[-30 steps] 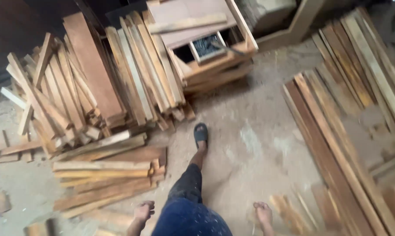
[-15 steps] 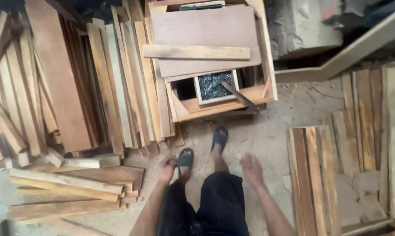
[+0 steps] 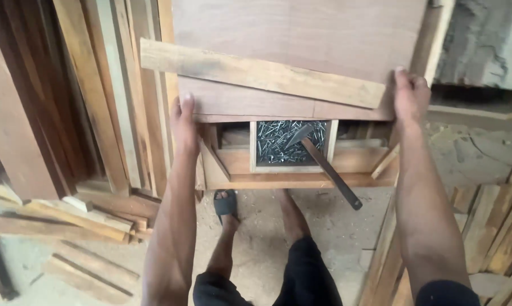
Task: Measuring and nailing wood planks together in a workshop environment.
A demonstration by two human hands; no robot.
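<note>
1. Plywood, reddish brown: a broad panel (image 3: 301,39) fills the top centre of the view, lying over a stack of boards, and both hands have hold of it by its lower corners.
2. At 9 o'clock from the panel's lower edge, the left hand (image 3: 183,122) has its fingers closed over the left corner, thumb lying along the edge.
3. At 3 o'clock, the right hand (image 3: 410,96) is clamped on the right corner, fingers curled over the top face.
4. A pale wooden batten (image 3: 261,73) lies across the panel, tilted, its left end higher than its right, which stops just beside the right hand.
5. Just below the panel's lower edge, toward 6 o'clock, sits a small open wooden box of nails (image 3: 290,143), resting on a wooden frame (image 3: 301,180).
6. A hammer (image 3: 324,164) rests with its head in the nails; its handle slants out toward 5 o'clock, over the frame's front edge.
7. At 9 o'clock, long planks (image 3: 97,113) lean in a stack; more timber (image 3: 494,226) lies at 4 o'clock.
8. At 6 o'clock is the dusty floor (image 3: 352,232), where the person's feet stand, a dark sandal (image 3: 226,203) on the left one.
</note>
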